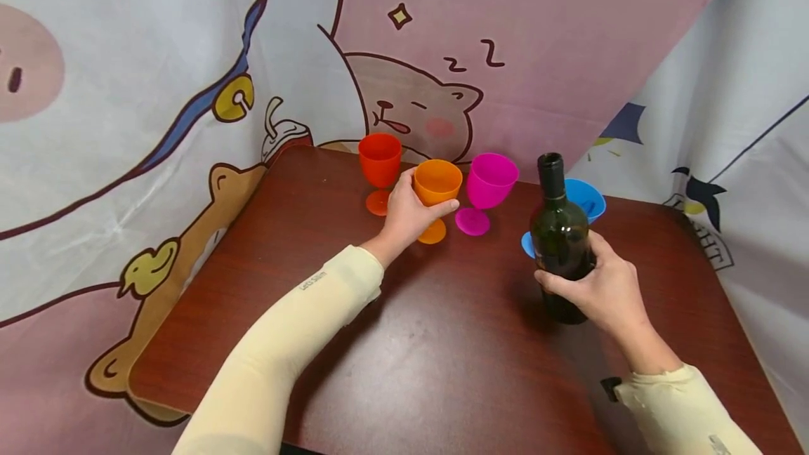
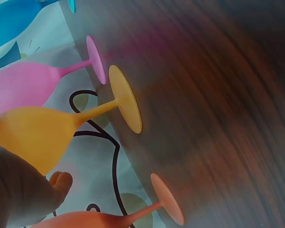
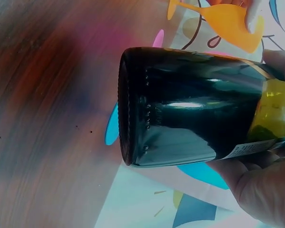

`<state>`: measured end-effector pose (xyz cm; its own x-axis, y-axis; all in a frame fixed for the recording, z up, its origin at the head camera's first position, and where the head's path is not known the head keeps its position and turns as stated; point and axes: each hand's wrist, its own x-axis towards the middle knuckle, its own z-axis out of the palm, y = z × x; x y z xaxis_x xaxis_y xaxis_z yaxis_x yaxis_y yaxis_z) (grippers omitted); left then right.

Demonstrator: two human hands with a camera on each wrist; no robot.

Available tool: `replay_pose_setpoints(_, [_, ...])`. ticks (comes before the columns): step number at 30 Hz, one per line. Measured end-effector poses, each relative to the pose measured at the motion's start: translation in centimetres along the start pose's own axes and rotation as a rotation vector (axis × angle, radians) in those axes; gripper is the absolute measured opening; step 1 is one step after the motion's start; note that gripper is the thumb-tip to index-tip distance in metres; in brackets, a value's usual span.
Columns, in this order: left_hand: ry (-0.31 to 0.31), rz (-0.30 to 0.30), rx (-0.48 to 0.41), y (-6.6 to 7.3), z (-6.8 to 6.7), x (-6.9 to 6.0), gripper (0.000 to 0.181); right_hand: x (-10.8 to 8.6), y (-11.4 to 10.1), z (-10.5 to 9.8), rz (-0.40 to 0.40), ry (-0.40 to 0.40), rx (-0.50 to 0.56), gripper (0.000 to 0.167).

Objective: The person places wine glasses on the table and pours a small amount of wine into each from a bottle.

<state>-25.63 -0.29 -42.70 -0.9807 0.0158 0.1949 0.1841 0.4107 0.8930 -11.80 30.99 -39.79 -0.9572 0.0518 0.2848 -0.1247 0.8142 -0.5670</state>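
The left hand [image 1: 411, 213] holds the bowl of an orange goblet [image 1: 437, 183], thumb on the near side and fingers round the left. In the left wrist view the orange goblet [image 2: 38, 135] stands upright between a pink one and a red one. The right hand [image 1: 609, 286] grips a dark green wine bottle [image 1: 561, 241] round its body, upright at the right. In the right wrist view the bottle [image 3: 180, 109] fills the middle, with the right hand [image 3: 266, 185] around its labelled part. Whether its base touches the table cannot be told.
A red goblet [image 1: 380, 160] stands left of the orange one, a magenta goblet [image 1: 491, 181] right of it. Partly behind the bottle is a blue goblet [image 1: 586, 199]. The brown table [image 1: 404, 357] meets a cartoon-printed cloth [image 1: 537, 55] at the back and sides.
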Motion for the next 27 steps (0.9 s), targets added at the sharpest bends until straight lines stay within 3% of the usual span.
replay_pose_setpoints(3, [-0.006,-0.001,-0.014,-0.1,-0.2,-0.4,0.095,0.3,-0.1,0.0,-0.032,-0.005,-0.013,0.088])
replay_pose_setpoints(8, [-0.068,0.01,-0.039,-0.1,-0.6,-1.8,0.094,0.4,-0.3,-0.2,-0.081,-0.025,-0.06,0.089])
replay_pose_setpoints(18, [-0.196,0.061,-0.065,0.4,-1.3,-5.4,0.094,0.3,-0.8,-1.4,-0.152,-0.17,-0.203,0.097])
replay_pose_setpoints(27, [-0.239,0.061,-0.095,0.5,-1.8,-6.6,0.094,0.5,-2.2,-2.8,-0.219,-0.271,-0.361,0.09])
